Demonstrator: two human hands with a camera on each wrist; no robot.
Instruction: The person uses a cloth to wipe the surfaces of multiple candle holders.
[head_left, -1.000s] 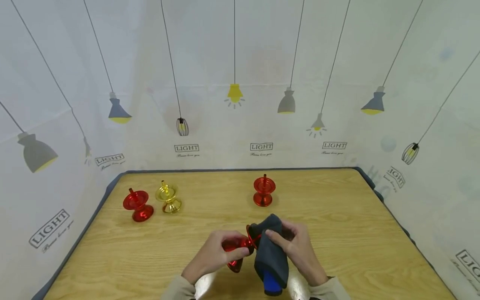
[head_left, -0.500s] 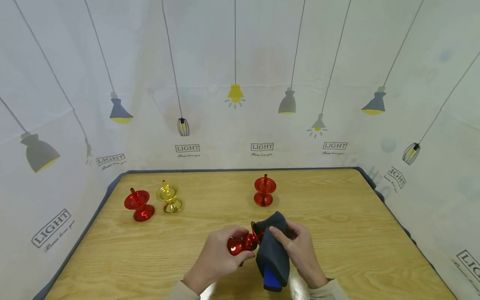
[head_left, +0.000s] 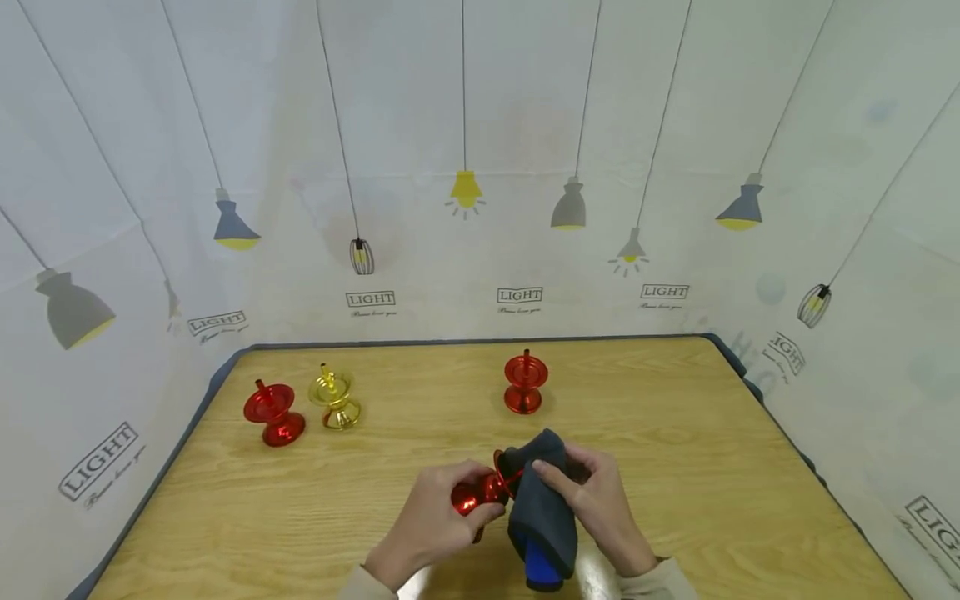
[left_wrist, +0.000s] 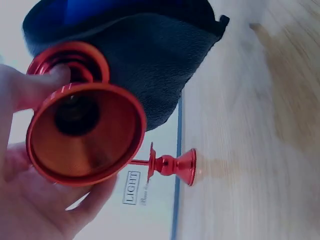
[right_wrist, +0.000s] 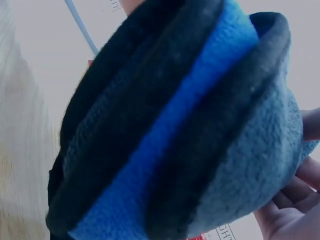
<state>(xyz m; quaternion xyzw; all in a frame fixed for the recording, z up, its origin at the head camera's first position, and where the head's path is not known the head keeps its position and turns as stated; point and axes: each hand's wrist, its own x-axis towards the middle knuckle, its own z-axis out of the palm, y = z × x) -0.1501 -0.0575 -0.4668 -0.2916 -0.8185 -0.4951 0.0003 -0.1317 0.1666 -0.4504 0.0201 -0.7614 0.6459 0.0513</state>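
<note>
My left hand (head_left: 431,518) grips a shiny red metal candle holder (head_left: 467,498) by its base and waist, tilted on its side above the table. The hollow underside of this candle holder (left_wrist: 95,150) faces the left wrist camera. In my right hand (head_left: 606,510) is a folded dark grey and blue cloth (head_left: 542,505), pinched under the thumb. The cloth lies against the candle holder's dish and spike, covering part of them. Seen from the right wrist, the soft cloth (right_wrist: 240,160) fills most of the view and hides the candle holder's contact area.
A red candle holder (head_left: 274,413) and a gold one (head_left: 336,402) stand upright at the left of the wooden table (head_left: 675,433). Another red candle holder (head_left: 525,385) stands beyond my hands. Behind the table hangs a pale sheet (head_left: 420,100) printed with lamps.
The candle holder's base has swung up, so it lies more level in my left hand. Both hands and the cloth shifted slightly right, then back left. The standing candle holders stay put.
</note>
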